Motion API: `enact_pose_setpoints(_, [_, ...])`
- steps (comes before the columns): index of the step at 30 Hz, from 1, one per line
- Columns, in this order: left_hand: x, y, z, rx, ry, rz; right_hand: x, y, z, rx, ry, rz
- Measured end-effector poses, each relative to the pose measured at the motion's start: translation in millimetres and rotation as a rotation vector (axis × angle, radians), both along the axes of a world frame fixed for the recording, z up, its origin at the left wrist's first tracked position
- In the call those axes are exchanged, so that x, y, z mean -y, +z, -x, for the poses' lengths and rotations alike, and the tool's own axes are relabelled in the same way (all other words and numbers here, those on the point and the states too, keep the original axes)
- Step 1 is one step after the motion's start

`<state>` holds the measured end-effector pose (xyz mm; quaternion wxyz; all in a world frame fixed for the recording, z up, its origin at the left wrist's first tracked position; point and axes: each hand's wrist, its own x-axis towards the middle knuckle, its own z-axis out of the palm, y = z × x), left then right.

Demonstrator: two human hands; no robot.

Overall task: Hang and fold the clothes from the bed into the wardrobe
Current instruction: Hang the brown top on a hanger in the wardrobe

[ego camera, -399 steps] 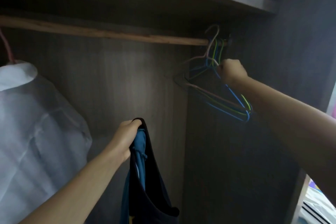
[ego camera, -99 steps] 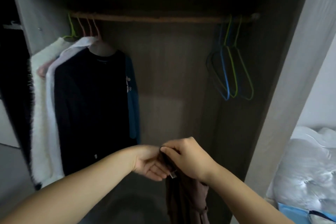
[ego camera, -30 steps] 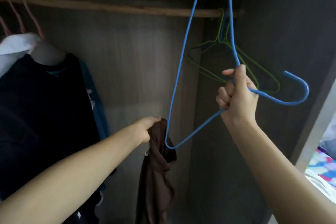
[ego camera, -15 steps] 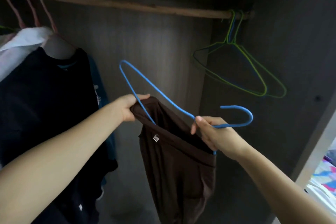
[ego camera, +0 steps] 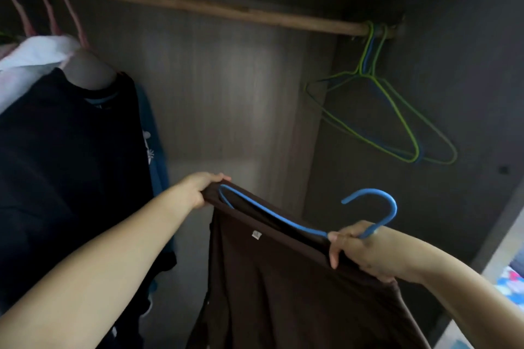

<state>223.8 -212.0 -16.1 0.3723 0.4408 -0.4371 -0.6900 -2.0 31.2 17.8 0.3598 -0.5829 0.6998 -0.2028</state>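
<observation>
A brown garment (ego camera: 286, 286) hangs in front of the open wardrobe, stretched between both hands. A blue wire hanger (ego camera: 377, 207) is partly slipped inside its top opening, with the hook sticking out to the right. My left hand (ego camera: 202, 188) grips the garment's left top corner over the hanger's end. My right hand (ego camera: 360, 249) holds the hanger's neck below the hook together with the garment's right top edge. A small white label shows inside the opening.
A wooden rail (ego camera: 198, 7) runs across the wardrobe top. Empty green and blue hangers (ego camera: 397, 122) hang at its right end. A dark shirt (ego camera: 65, 164) and a white garment (ego camera: 31, 56) hang on pink hangers at the left. Bedding shows at the bottom right (ego camera: 510, 280).
The hanger has gone deeper into the brown garment, and the garment's top is now pulled wider between my hands. My right hand has shifted onto the hanger's neck.
</observation>
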Motion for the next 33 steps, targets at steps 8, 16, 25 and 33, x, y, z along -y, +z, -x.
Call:
enact_pose_setpoints(8, [-9, -26, 25, 0.607, 0.059, 0.714, -7, -17, 3, 0.011, -0.067, -0.109])
enact_pose_setpoints(16, [3, -45, 21, 1.208, 0.021, 1.098, -6, -30, -22, -0.006, -0.046, -0.146])
enact_pose_setpoints(25, [-15, -7, 36, 1.117, 0.019, 1.277, -2, -43, -26, -0.009, -0.173, -0.121])
enact_pose_setpoints(33, [-46, -14, 73, 0.754, -0.171, 1.109, 60, -14, -57, 0.299, -0.157, -0.100])
